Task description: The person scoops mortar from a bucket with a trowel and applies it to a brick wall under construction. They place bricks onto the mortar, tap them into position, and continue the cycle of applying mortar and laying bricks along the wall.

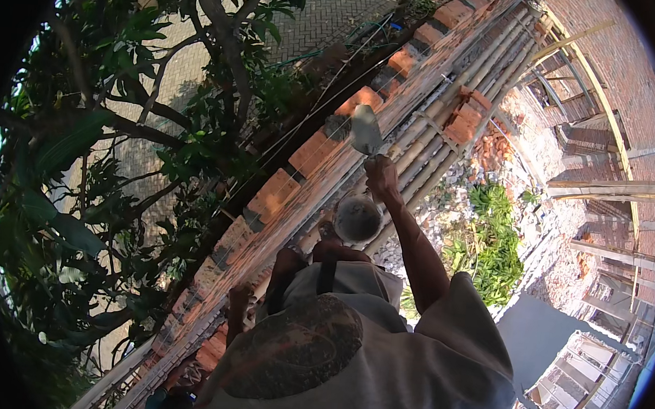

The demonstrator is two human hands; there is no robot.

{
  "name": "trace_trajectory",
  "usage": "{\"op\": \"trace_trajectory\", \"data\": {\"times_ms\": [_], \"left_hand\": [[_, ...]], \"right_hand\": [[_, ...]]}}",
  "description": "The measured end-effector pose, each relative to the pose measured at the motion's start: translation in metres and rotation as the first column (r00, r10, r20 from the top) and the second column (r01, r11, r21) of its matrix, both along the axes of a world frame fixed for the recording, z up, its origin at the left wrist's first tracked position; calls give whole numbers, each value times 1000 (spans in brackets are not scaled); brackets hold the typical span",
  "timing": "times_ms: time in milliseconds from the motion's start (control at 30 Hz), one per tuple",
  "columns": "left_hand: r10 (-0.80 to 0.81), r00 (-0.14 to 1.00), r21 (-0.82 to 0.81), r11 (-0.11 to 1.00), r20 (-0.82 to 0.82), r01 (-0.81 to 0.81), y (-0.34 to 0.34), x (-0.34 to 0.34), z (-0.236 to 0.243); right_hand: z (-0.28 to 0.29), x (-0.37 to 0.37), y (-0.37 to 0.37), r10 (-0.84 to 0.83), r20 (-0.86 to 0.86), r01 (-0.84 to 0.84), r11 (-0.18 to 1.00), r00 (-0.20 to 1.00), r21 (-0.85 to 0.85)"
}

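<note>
My right hand (381, 174) is closed on the handle of a trowel (366, 129); its blade, coated in grey, lies over the brick wall beside a patch of grey mortar (339, 127). Orange bricks (312, 149) run diagonally along the wall top, with grey material between them. Below my right hand sits a round bucket of grey mortar (357, 218) on bamboo poles, near my foot (326, 231). My left hand (240, 297) is low at my left, near the brickwork; its fingers are too small and shadowed to read.
I am high on a bamboo scaffold (423, 146) holding stacked loose bricks (466, 117). A leafy tree (158, 132) fills the left, over a paved path (310, 21) far below. To the right lie rubble, green plants (484, 242), timber beams (606, 187) and brick walls (625, 73) of a building.
</note>
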State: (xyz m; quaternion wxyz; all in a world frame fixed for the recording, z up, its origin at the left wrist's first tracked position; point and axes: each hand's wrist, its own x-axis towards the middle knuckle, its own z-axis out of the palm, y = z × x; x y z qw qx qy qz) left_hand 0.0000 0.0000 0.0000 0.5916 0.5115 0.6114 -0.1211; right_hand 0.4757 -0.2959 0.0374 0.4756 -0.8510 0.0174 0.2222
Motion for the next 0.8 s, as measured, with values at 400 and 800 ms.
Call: {"op": "trace_trajectory", "data": {"times_ms": [400, 800], "left_hand": [[20, 998, -98, 995, 62, -14, -1, -24, -10], [-81, 993, -113, 991, -83, 71, 28, -46, -8]], "right_hand": [[-4, -13, 14, 581, 313, -548, 814, 752, -194], [25, -142, 70, 695, 222, -454, 644, 684, -616]]}}
